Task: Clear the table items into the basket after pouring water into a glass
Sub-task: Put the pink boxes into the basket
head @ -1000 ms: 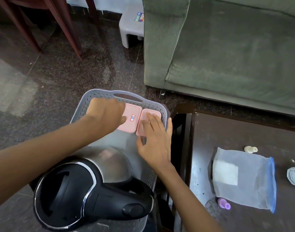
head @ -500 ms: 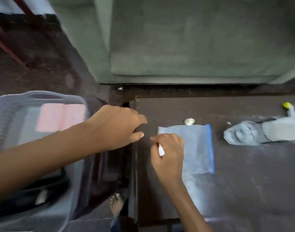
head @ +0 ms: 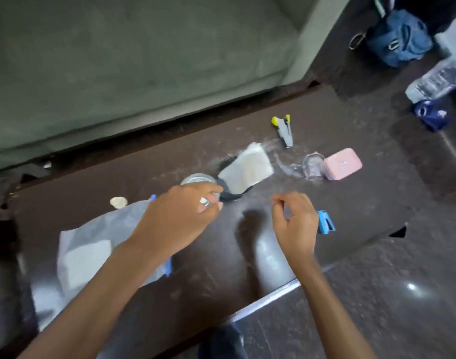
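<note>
1. Plastic bag (head: 92, 244), counter's (head: 351, 216) left: not cleared.
2. My left hand (head: 180, 216) curls round the glass (head: 198, 180), mid-counter.
3. My right hand (head: 294, 224), loosely curled, holds nothing.
4. Pink box (head: 342, 164), right: uncleared. Basket out of view.

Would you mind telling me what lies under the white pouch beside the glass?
A black round item lies under the white pouch; only its curved edge shows on the near and left sides. The pouch covers the rest, so what it is is unclear.
</note>
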The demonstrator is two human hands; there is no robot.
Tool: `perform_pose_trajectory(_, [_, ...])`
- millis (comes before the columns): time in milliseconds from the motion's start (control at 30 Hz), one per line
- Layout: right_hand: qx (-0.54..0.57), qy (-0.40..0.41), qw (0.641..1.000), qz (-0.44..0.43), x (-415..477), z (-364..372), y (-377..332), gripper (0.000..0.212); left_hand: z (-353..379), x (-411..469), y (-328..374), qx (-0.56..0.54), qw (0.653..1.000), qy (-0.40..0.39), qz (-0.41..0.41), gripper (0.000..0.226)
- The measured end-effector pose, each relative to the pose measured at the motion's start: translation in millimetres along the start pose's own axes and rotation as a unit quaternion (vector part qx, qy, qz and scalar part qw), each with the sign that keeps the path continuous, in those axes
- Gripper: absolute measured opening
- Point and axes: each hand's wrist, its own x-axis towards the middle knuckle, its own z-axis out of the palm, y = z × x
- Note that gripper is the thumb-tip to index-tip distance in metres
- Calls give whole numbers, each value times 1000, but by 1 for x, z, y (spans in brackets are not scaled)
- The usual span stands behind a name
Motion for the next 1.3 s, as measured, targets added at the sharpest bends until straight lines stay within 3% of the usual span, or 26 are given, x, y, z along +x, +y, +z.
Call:
perform_pose_trajectory(167, [-111,19,992,49,67,-19,88,19,15,30,29,-31,999,3,-16,26])
perform_pose_trajectory(367, [-232,-21,959,161,117,-13,153,58,32,38,41,-39,999,23,0,25])
perform_pose_trajectory(567, [-205,-79,937,273,131,3,179,89,41,33,41,-41,999,18,8,24])
perform_pose_trajectory(767, [-130,-39,970,199,135,2,149,87,26,20,42,-69,993,89,31,23])
perform_pose_trajectory(900, [-61,-18,995,82,139,-7,80,78,5,7,31,-109,984,135,44,24])
perform_pose_trajectory(1033, [-11,-49,998,-28,126,-9,-9,79,-34,2,11,-76,981,143,105,44])
perform_pose_trajectory(1200, [31,-148,975,-162,72,24,-114,85,-87,-4,-24,-142,980,67,123,86])
perform_pose_trajectory(1300, [54,-189,957,-213,33,50,-161,87,-110,-6,-53,-3,992,-2,126,108])
